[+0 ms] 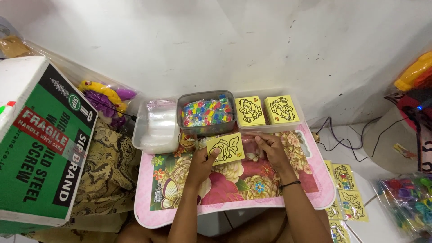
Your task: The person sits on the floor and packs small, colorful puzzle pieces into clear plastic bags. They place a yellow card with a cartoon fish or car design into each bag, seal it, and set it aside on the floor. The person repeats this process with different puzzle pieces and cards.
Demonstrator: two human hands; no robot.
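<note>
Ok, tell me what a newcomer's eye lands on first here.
Probably the yellow card with a black line drawing, held by the left hand and right hand over the pink flowered table. Behind it sit a tub of bright plastic bits and two stacks of yellow cards. A big green box fills the left.

Green-white carton (42,139) — far left.

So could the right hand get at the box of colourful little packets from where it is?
Probably yes: the right hand sits just in front of the box, which is open-topped, with nothing between them.
</note>
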